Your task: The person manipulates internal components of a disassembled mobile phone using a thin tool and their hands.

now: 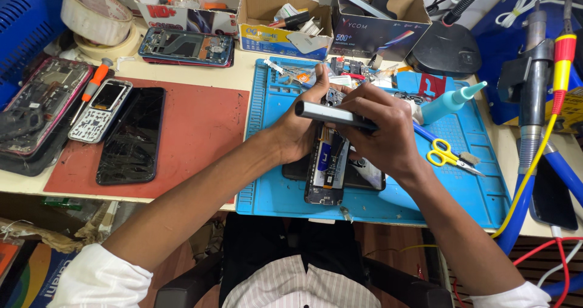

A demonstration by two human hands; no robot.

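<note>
Hands meet over the opened phone (326, 173) on the blue mat (273, 192): left hand (299, 132) braces it, right hand (381, 135) closes its fingers around a grey screwdriver (331, 115). Back cover is off and insides exposed, so disassembly looks midway. Beyond, yellow scissors (445, 156) and a glue bottle (452, 98).

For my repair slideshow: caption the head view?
Both hands steady a grey electric screwdriver over an opened phone on a blue mat.

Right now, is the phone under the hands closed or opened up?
Opened up: the phone lies on the blue mat with back cover off, battery and inner parts exposed.
</note>
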